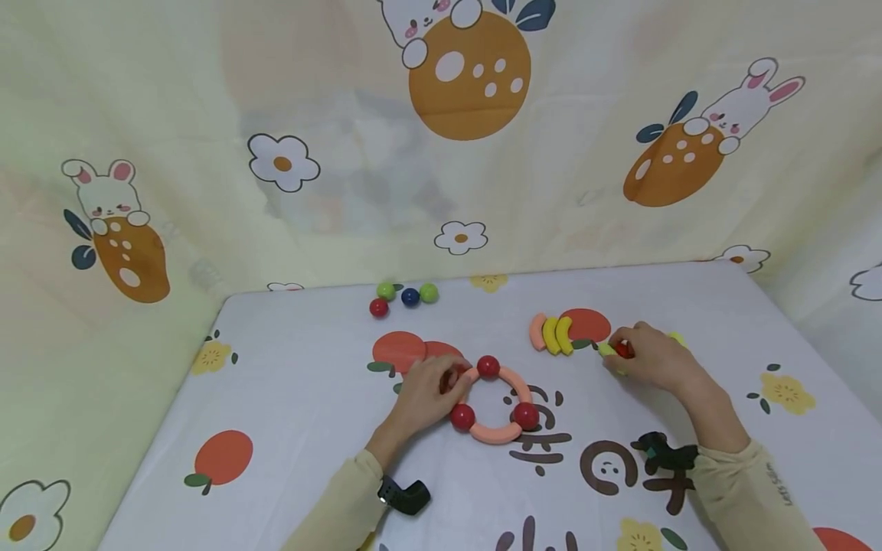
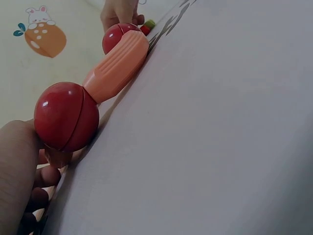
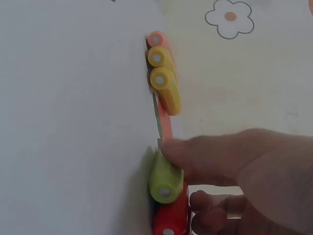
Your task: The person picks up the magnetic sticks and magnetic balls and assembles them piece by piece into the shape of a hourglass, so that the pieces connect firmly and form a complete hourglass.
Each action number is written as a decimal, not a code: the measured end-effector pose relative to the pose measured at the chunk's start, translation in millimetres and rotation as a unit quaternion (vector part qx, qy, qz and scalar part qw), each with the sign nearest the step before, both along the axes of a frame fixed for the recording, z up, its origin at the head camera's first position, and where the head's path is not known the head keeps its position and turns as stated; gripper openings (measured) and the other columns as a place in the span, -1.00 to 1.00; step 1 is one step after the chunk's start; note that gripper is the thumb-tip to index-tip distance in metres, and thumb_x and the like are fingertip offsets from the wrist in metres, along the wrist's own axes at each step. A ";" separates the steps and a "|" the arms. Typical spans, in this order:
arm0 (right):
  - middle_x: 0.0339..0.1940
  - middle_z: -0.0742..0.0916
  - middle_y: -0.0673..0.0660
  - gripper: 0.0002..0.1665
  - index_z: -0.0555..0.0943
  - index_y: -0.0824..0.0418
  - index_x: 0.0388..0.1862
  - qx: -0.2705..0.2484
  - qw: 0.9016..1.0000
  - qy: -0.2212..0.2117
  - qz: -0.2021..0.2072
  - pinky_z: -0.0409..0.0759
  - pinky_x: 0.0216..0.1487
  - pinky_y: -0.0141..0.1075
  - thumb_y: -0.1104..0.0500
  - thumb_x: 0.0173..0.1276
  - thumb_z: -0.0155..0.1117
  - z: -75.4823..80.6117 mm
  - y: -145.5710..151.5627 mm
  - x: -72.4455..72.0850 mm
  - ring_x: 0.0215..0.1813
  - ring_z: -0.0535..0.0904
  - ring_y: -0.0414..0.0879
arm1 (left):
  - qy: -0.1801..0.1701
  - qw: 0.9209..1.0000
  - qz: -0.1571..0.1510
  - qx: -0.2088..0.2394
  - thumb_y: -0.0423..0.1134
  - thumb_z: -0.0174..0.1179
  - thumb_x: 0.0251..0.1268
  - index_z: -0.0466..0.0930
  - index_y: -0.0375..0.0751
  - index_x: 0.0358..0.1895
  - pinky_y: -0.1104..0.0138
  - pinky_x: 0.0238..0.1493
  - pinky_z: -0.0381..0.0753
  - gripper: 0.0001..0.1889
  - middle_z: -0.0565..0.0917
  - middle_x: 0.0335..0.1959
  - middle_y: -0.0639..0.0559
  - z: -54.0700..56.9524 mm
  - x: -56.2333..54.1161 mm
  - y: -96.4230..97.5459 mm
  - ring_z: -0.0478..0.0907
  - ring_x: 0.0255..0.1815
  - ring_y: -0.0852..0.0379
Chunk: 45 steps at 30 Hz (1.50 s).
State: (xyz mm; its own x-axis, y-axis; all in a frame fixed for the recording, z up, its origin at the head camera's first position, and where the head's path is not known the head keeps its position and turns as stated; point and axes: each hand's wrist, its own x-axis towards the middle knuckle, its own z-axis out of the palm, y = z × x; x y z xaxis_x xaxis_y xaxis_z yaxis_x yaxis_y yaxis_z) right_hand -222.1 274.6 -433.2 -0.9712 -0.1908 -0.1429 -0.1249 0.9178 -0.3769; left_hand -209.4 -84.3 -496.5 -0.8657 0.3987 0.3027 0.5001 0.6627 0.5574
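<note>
On the table lies a ring of peach curved toy rods [image 1: 494,435] joined by red balls [image 1: 527,416]. My left hand [image 1: 429,390] grips the ring's left side, its fingers bent around the rod there; this rod is mostly hidden. In the left wrist view a red ball [image 2: 66,116] sits just beside that hand. At the right, my right hand [image 1: 653,360] pinches a green curved rod [image 3: 165,183] with the thumb against it. A red curved rod [image 3: 172,218] lies alongside, close to the curled fingers and partly hidden.
Left of the right hand lie two yellow rods [image 1: 551,335] and a peach rod [image 1: 537,332] side by side. Near the table's back edge are a red ball [image 1: 379,308], a blue ball [image 1: 409,297] and two green balls [image 1: 429,292]. A yellow-green piece [image 1: 677,337] shows behind the right hand.
</note>
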 end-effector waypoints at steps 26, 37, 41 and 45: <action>-0.24 0.66 0.13 -0.67 0.51 0.19 -0.02 -0.134 0.989 0.030 0.048 0.57 -0.36 -0.38 0.04 0.34 0.22 7.3 -9.5 3.4 -0.24 0.53 -0.08 | -0.014 1.000 0.009 -0.010 -0.01 0.13 0.29 0.59 0.08 0.00 0.39 -0.28 0.26 -0.74 0.42 -0.59 0.27 -0.1 1.1 -0.5 0.35 -0.46 0.34; -0.22 0.66 -0.05 -0.69 0.54 0.07 -0.03 -0.168 0.978 0.062 0.104 0.59 -0.05 -0.30 -0.02 0.32 0.24 12.1 -31.2 13.0 -0.14 0.56 -0.17 | -0.008 1.000 0.011 -0.011 -0.03 0.14 0.29 0.59 0.08 0.01 0.39 -0.27 0.27 -0.73 0.42 -0.57 0.28 -1.6 0.3 0.0 0.35 -0.46 0.35; -0.21 0.65 -0.10 -0.71 0.55 0.06 -0.04 -0.190 0.970 0.070 0.134 0.58 -0.08 -0.36 0.01 0.29 0.27 12.5 -42.2 16.9 -0.17 0.57 -0.23 | -0.008 1.000 0.008 -0.006 -0.03 0.13 0.29 0.59 0.09 0.01 0.39 -0.27 0.26 -0.74 0.42 -0.57 0.28 -1.3 0.0 0.1 0.35 -0.45 0.34; -0.23 0.65 -0.15 -0.74 0.55 -0.01 -0.06 -0.206 0.963 0.068 0.158 0.59 -0.10 -0.36 0.05 0.28 0.29 12.9 -53.4 20.4 -0.18 0.57 -0.26 | -0.006 1.000 0.005 -0.005 -0.03 0.12 0.30 0.59 0.09 0.00 0.39 -0.27 0.25 -0.74 0.43 -0.56 0.28 -1.2 -0.2 -0.4 0.35 -0.45 0.34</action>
